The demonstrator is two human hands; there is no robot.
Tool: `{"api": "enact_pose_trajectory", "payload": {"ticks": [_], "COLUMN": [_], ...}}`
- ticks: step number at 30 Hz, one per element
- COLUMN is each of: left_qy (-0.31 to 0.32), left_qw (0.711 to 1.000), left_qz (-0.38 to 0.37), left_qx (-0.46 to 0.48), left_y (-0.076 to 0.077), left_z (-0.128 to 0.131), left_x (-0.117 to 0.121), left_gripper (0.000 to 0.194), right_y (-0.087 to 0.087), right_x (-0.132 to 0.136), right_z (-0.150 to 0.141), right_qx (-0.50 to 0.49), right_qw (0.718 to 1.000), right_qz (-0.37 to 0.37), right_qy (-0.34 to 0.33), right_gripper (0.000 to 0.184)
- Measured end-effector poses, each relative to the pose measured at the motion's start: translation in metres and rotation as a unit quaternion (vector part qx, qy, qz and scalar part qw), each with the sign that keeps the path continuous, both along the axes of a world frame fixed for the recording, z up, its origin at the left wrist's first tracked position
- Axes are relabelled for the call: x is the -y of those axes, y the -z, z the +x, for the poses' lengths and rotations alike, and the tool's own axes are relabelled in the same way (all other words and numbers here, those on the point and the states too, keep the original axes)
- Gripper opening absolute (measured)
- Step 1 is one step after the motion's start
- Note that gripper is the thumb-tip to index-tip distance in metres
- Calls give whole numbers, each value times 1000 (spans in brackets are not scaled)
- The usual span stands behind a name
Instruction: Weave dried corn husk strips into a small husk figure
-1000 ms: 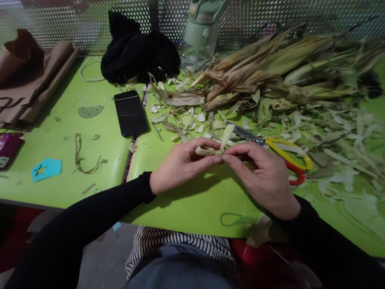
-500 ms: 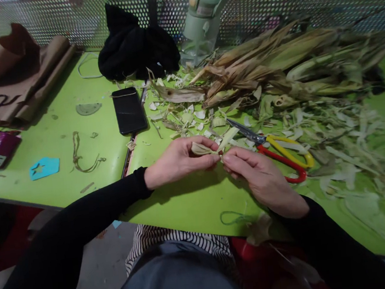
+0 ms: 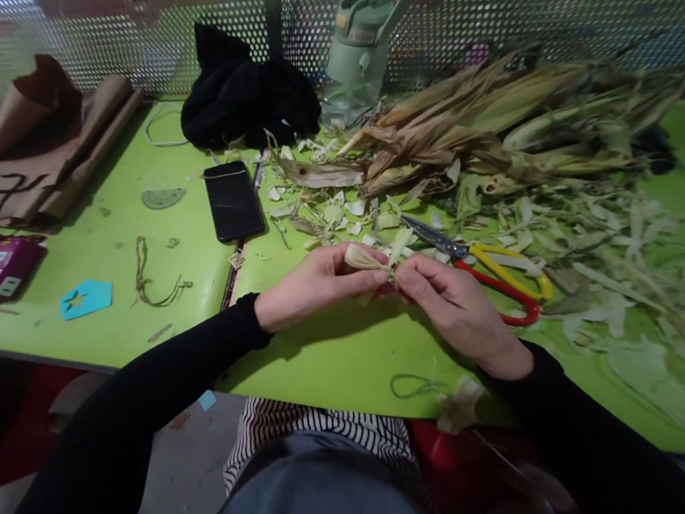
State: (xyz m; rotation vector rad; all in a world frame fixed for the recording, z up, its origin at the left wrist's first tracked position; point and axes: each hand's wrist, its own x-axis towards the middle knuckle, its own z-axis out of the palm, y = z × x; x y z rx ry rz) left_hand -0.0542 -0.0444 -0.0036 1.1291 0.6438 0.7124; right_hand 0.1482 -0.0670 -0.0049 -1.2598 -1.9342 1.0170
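Between thumb and fingers my left hand (image 3: 321, 282) grips a small gathered piece of pale corn husk (image 3: 364, 258), its wider end sticking up above the thumb. My right hand (image 3: 456, 302) pinches the same husk at its narrow part, fingertips touching those of the left hand. A short light green strip pokes up between the two hands. Just beyond my right hand lie scissors (image 3: 487, 269) with one red and one yellow handle, blades toward the upper left. A loop of green string (image 3: 416, 385) rests near the table's front edge.
Dried corn husks (image 3: 457, 124) are piled at the back right, with shredded scraps (image 3: 617, 275) in front. A phone (image 3: 233, 202), black cloth (image 3: 246, 95) and a bottle (image 3: 356, 53) stand or lie farther back. Left are brown paper (image 3: 56, 133) and a purple packet (image 3: 1, 267).
The husk's wide end has turned slightly and shows more of its fanned side. Both hands keep their grip with small finger shifts. The whole view has moved a little.
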Motion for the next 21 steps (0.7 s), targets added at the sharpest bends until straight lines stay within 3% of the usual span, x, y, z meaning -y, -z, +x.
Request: {"api": "enact_pose_trajectory", "payload": {"ticks": [4, 9, 17, 21], "left_qy": [-3, 23, -16, -9], "left_qw": [1000, 1000, 999, 997], "left_qz": [-3, 3, 34, 58], "left_qx": [9, -16, -13, -46], "left_y": [2, 7, 8, 8], "left_z": [2, 3, 4, 4], "left_x": [2, 2, 2, 4], "left_gripper": [33, 29, 23, 17], "right_y": [0, 4, 2, 0], "right_x": [1, 4, 3, 4], "right_z": [0, -2, -4, -4], "right_qx": [27, 25, -6, -50], "right_qw": [999, 997, 999, 995], "right_qz": [9, 14, 8, -4], "right_qy": [19, 71, 35, 84], "right_gripper": [48, 50, 54, 34]}}
